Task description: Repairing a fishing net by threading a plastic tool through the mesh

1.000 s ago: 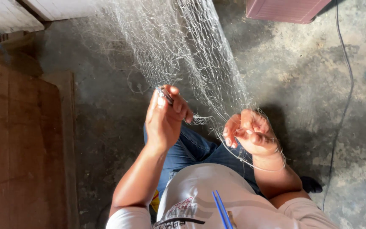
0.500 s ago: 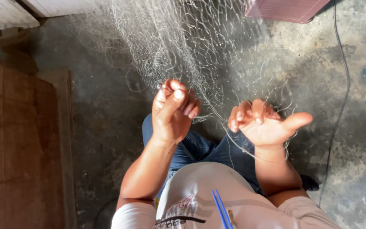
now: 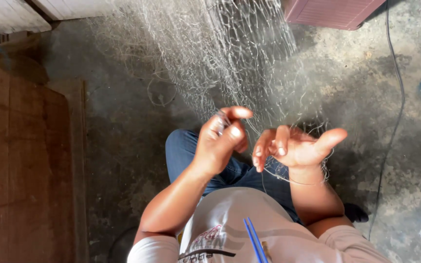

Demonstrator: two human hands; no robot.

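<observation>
**Head view: two hands in a fine net**

Head camera looking straight down, taken from nine o'clock round to three. At nine o'clock stands a brown wooden board (image 3: 20, 165), flat-faced, its grain running up and down, with a paler plank edge beside it. The floor (image 3: 123, 146) is rough grey concrete, mottled and stained.

Near the centre, the left hand (image 3: 219, 141) is curled almost closed, thumb pressed against the fingertips, pinching strands of the fishing net (image 3: 230, 58); a small dark object seems to sit in that pinch, though I cannot tell what it is. The net itself is thin, pale, thread-like mesh, translucent and tangled, fanning from twelve o'clock down to both hands.

Below the hands, at six o'clock, blue denim jeans (image 3: 191, 156) cover the knees, and a light shirt (image 3: 239, 229) carries a slim blue stick (image 3: 254, 241) at the chest.

Just right of centre, the right hand (image 3: 296, 146) is half open, palm up, thumb stretched out toward three o'clock, fingers loosely bent with net strands draped over them and looped round the wrist.

At one o'clock sits a pink ribbed box (image 3: 332, 12). At three o'clock a thin black cable (image 3: 399, 97) snakes down the concrete.
</observation>
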